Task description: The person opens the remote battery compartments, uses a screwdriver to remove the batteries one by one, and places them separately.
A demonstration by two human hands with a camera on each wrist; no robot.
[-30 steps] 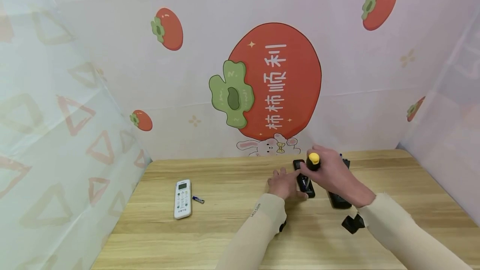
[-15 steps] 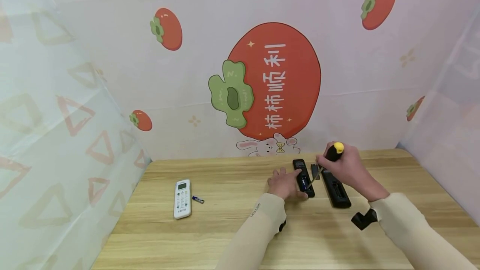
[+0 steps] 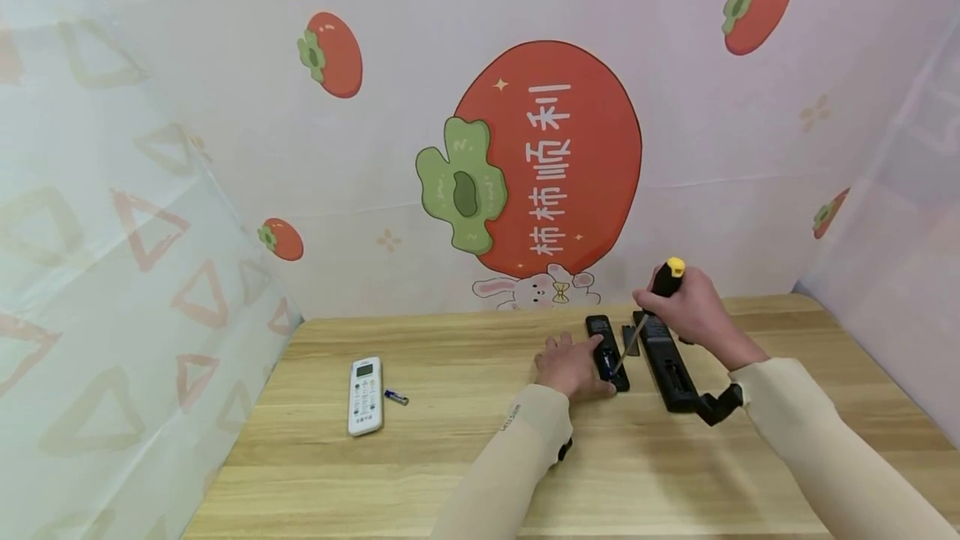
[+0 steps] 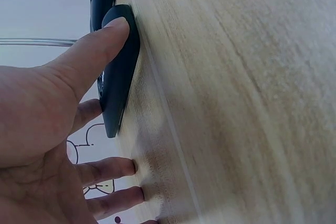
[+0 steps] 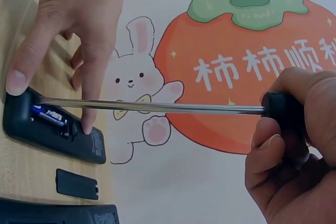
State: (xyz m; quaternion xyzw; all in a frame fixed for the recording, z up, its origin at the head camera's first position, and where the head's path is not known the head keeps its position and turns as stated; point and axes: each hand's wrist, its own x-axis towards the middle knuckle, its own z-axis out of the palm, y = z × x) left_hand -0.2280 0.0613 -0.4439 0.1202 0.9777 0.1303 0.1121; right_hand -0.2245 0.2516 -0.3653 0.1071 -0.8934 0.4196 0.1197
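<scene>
My left hand point(image 3: 577, 363) lies flat on the table, its straight thumb point(image 4: 100, 45) and a finger point(image 5: 86, 114) pressing a small black remote point(image 3: 604, 350) down. The remote's back is open and a blue battery point(image 5: 48, 114) sits in the bay. My right hand point(image 3: 678, 307) grips the black, yellow-capped handle of a screwdriver point(image 3: 666, 277). Its metal shaft point(image 5: 157, 107) slants down, with the tip at the battery. The loose battery cover point(image 3: 628, 336) lies between this remote and a longer black remote point(image 3: 667, 361).
A white remote point(image 3: 365, 396) and a loose battery point(image 3: 396, 397) lie at the left of the wooden table point(image 3: 450, 473). Printed fabric walls close in the back and both sides. A black wrist mount point(image 3: 716, 407) hangs by my right sleeve.
My right hand has lifted and drawn back to the right, raising the screwdriver handle while the tip stays at the small remote's battery bay. The left hand has held still.
</scene>
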